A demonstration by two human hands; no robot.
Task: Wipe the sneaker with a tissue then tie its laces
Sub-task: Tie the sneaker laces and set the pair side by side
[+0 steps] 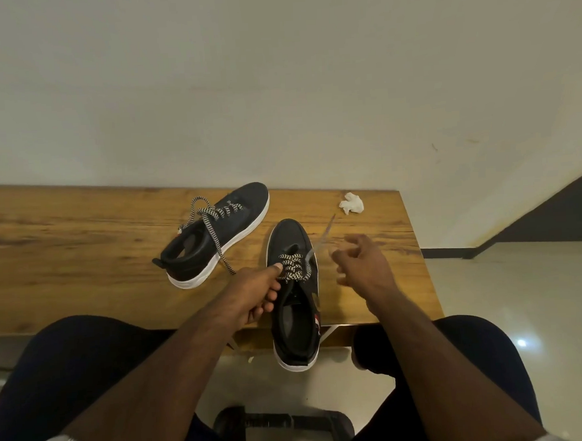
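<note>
Blk sneaker [289,240] heel overhanging; crumpled tissue [351,203] behind.

The desk [81,231] is wood with a warm brown grain and a low satin sheen. On it, the sneaker [295,287] nearest the person has a matt black upper, smooth at the toe, over a white rubbery-looking sole, and its laces [294,269] are flat woven cloth in a black-and-white zigzag. The second sneaker [216,234], left of the first, shows the same matt black upper, white sole and woven lace. The tissue [351,203], beyond the first sneaker to the right, is crumpled white paper. The floor [522,292] looks glossy, throwing back a light spot.
</note>
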